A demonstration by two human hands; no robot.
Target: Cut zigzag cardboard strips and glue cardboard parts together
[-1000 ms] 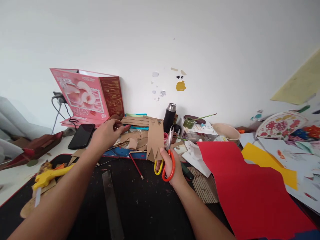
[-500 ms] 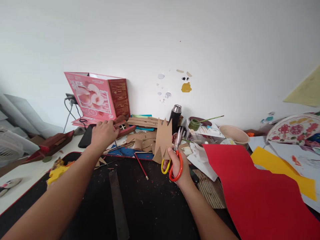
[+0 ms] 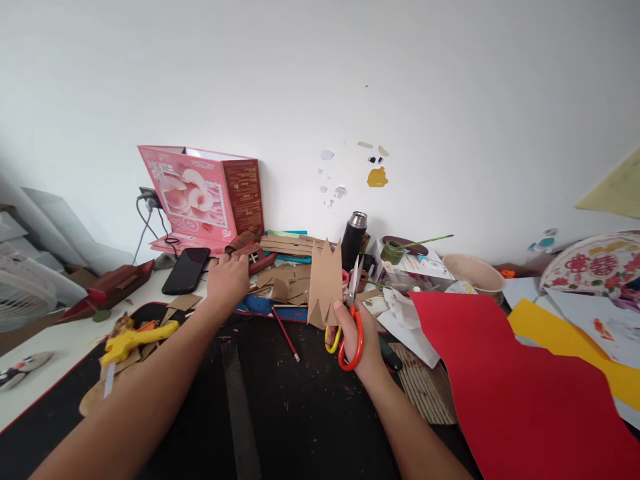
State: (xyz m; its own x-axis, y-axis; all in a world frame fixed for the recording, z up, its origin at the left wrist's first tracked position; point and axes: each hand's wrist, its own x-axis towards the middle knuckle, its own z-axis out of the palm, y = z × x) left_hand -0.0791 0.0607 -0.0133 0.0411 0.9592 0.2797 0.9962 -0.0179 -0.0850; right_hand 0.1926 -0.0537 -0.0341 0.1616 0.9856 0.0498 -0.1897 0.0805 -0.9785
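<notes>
In my right hand are scissors with one orange and one yellow handle loop, blades pointing up. Those same fingers also hold a brown cardboard strip, upright, with pointed zigzag cuts at its top and bottom. My left hand reaches to the back of the desk, beside a small dark red piece with a cross-barred window. Its fingers bend downward and their tips are hidden, so any grip there cannot be made out. A black phone lies just left of this hand.
A yellow glue gun, a metal ruler and a red pencil lie on the black mat. Cardboard scraps and a black flask are behind. Red paper covers the right side; a pink box stands back left.
My left hand has moved right, away from the phone and up to the dark red piece. The glue gun shows more fully. My right hand keeps the scissors and cardboard nearly still.
</notes>
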